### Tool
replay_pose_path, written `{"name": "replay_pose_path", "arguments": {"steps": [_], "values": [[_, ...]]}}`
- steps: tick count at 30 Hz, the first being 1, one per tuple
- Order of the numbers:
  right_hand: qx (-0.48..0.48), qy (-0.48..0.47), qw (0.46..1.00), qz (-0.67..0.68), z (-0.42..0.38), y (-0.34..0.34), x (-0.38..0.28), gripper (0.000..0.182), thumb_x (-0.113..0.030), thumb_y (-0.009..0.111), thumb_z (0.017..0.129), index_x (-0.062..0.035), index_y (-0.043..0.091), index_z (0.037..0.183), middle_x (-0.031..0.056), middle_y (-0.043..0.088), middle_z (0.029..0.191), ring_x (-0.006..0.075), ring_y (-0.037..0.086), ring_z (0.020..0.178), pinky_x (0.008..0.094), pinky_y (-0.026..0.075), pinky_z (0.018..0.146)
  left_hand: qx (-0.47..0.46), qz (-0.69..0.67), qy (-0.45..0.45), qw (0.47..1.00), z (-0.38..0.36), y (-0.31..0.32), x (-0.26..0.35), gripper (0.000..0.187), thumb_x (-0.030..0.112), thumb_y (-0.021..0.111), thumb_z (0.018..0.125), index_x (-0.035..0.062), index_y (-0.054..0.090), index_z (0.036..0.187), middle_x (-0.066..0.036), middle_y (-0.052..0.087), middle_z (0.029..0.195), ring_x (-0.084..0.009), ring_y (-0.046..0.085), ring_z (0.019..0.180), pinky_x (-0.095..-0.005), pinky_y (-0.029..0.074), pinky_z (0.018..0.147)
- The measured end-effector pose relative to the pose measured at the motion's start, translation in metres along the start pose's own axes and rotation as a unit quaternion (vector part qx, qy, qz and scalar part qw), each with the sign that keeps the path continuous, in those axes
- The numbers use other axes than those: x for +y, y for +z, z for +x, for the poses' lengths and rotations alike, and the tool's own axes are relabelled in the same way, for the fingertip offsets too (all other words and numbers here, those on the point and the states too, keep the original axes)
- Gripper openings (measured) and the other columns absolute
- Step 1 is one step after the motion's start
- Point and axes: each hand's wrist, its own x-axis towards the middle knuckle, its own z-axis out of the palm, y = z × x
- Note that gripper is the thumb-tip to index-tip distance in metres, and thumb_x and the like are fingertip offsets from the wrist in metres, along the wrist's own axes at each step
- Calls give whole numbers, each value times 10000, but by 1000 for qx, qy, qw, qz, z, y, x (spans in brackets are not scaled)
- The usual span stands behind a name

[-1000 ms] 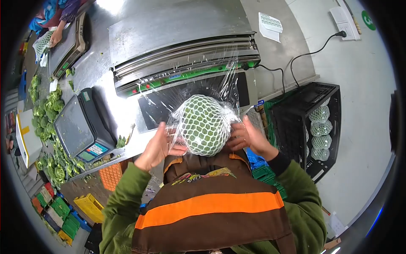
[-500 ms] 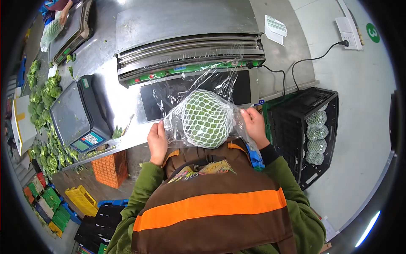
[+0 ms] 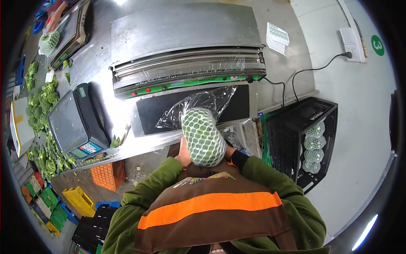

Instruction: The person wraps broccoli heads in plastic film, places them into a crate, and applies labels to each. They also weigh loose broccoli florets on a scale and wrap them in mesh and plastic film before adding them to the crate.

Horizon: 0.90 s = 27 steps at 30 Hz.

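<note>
A broccoli head in a white foam net (image 3: 202,137) is held up against the front of my brown apron, with clear film (image 3: 203,103) around its far end. My left hand (image 3: 184,153) grips the near left side of it, fingers partly hidden behind the net. On the other side my right hand (image 3: 229,152) is closed against it, its fingers mostly hidden by the bundle. Just beyond stands the film wrapping machine (image 3: 190,70), with its dark plate (image 3: 148,112) on the near side and film across its rollers.
To the left are a scale (image 3: 72,120) and loose broccoli (image 3: 44,101). A black crate (image 3: 292,131) with several netted heads stands at the right. An orange crate (image 3: 108,175) sits below the table edge. At the far left, another person's hand (image 3: 55,19) touches a netted head.
Both hands have come together around the netted head and drawn it nearer my body. The film, spread out to the sides before, is now detached from the machine and gathered around it.
</note>
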Motion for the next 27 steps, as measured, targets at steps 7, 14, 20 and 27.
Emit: {"name": "replay_pose_path", "arguments": {"steps": [7,14,20,27], "values": [[-52,43,994,84,-33,48,-51,277,-189,597,950,-16,637,1164,102,678,1142,171,618,1010,316,474,887,-6,304,210,929,10,35,77,327,117,671,863,-1,624,1164,-105,661,1171,-207,633,1063,-339,509,892],[-64,92,992,62,-60,93,-123,300,-186,602,947,-23,628,1198,86,667,1168,169,608,1040,309,464,914,-179,-164,-190,951,-2,34,106,346,218,501,1006,24,533,1290,-147,535,1354,-252,514,1263,-355,411,1091],[90,-136,967,-197,-46,-10,-176,325,-220,587,966,-5,550,1207,67,659,1037,155,608,961,304,477,878,-108,-381,-327,858,-21,29,99,451,266,444,1035,41,438,1426,-149,543,1369,-234,586,1193,-367,491,1024],[-117,-235,725,-637,-65,183,-254,287,-268,719,864,-12,609,931,130,641,732,253,635,659,352,501,617,-111,-155,-239,952,-24,56,137,444,250,475,1025,10,456,1398,-129,553,1343,-216,606,1140,-359,503,1001]]}}
